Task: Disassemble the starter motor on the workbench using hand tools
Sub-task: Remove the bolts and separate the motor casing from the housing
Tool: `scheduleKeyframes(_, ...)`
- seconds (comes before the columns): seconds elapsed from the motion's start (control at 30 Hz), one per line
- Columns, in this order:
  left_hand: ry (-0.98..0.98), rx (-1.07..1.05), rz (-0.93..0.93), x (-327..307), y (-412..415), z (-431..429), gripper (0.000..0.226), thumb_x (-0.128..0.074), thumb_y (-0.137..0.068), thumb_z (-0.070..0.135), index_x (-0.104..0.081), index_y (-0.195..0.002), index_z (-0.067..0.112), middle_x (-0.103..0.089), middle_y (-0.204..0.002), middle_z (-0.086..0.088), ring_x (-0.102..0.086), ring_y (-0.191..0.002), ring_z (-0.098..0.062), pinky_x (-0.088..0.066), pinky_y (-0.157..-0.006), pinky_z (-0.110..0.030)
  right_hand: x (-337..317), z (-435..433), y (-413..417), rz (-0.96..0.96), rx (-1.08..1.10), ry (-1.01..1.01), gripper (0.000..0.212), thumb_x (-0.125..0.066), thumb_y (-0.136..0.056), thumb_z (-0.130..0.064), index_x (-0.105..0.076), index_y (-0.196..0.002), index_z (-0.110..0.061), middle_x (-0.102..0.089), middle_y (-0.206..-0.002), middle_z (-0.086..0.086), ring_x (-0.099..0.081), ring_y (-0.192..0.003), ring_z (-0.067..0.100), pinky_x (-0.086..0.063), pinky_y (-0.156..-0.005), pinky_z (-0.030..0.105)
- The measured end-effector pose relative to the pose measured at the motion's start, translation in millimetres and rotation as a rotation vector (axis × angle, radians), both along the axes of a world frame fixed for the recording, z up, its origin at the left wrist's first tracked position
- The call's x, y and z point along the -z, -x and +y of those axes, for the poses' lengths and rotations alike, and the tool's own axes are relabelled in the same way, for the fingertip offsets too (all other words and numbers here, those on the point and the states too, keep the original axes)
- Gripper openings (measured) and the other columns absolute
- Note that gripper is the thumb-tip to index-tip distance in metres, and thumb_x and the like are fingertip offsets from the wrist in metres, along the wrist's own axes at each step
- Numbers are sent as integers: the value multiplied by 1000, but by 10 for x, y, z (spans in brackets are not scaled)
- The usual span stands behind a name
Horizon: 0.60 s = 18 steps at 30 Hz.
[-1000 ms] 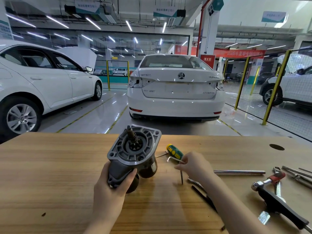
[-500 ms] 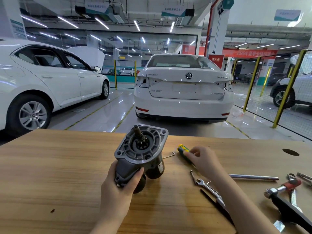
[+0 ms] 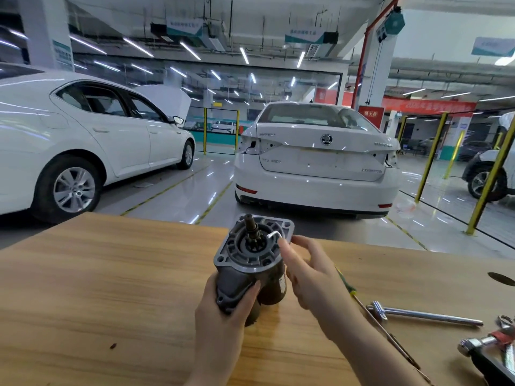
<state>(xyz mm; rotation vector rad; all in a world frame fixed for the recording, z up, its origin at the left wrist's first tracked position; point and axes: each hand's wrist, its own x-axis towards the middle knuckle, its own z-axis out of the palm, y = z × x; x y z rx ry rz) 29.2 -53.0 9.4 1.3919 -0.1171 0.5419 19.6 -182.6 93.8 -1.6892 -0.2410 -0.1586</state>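
The grey starter motor (image 3: pixel 250 263) stands tilted on the wooden workbench (image 3: pixel 111 288), its flanged nose and pinion shaft pointing up and away. My left hand (image 3: pixel 223 316) grips its dark lower body. My right hand (image 3: pixel 309 274) is at the flange's right side, pinching a small silver hex key (image 3: pixel 274 234) whose bent end reaches over the housing face. The rest of the key is hidden by my fingers.
A green-and-yellow screwdriver (image 3: pixel 348 288) lies right of my right wrist. Further right lie a long chrome bar (image 3: pixel 423 316) and a hammer with a black handle (image 3: pixel 487 355). A round hole (image 3: pixel 501 278) is in the bench top. White cars are parked beyond the bench.
My right hand left the screwdriver area on the bench, picked up the hex key and brought it up to the motor's flange. My view shifted to the left.
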Motion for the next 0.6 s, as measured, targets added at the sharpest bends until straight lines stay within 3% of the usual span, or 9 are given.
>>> scheduleKeyframes(0.07, 11, -20, 6, 13, 7, -25, 45, -74, -54, 42, -58, -96, 34, -69, -88, 16, -63, -84, 6, -48, -63, -6, 45, 67, -18, -5, 25, -11, 35, -54, -85, -45, -47, -116, -29, -59, -49, -14, -50, -38, -6, -32, -35, 7)
scheduleKeyframes(0.13, -13, -31, 7, 24, 10, -54, 38, -79, -63, 28, -56, -93, 37, -67, -87, 25, -62, -81, 6, -47, -61, -7, 81, 132, -51, -4, 43, -34, 28, -55, -88, -38, -49, -114, -28, -65, -67, -8, -54, -43, -6, -34, -37, 7)
scheduleKeyframes(0.23, -45, -27, 18, 63, 7, -90, 43, -78, -71, 7, -56, -96, 34, -67, -86, 23, -62, -76, 8, -47, -55, -6, 123, 165, -120, -77, 129, -31, 16, -58, -87, -36, -57, -101, -28, -70, -87, -8, -65, -72, -4, -48, -56, 12)
scheduleKeyframes(0.33, -113, -65, 14, 99, 37, -138, 52, -80, -69, 16, -55, -112, 28, -64, -101, 10, -60, -91, 0, -50, -69, -15, 152, 137, -179, -179, 216, 89, 16, -53, -88, -37, -63, -92, -26, -69, -86, -8, -63, -82, 0, -50, -69, 20)
scheduleKeyframes(0.5, -153, -85, 6, 120, 131, -268, 69, -81, -58, 30, -53, -120, 28, -59, -107, 4, -58, -102, -15, -53, -84, -44, 116, 65, -287, -206, 288, 212, 22, -48, -88, -24, -55, -71, -12, -60, -68, 3, -53, -65, 14, -38, -53, 19)
scheduleKeyframes(0.6, -254, -98, -24, 138, 166, -347, 77, -85, -62, 25, -48, -130, 21, -52, -108, 9, -52, -103, 0, -53, -87, -36, 87, -50, -346, -182, 247, 252, 27, -47, -90, -29, -56, -74, -9, -63, -72, 6, -57, -70, 21, -44, -61, 31)
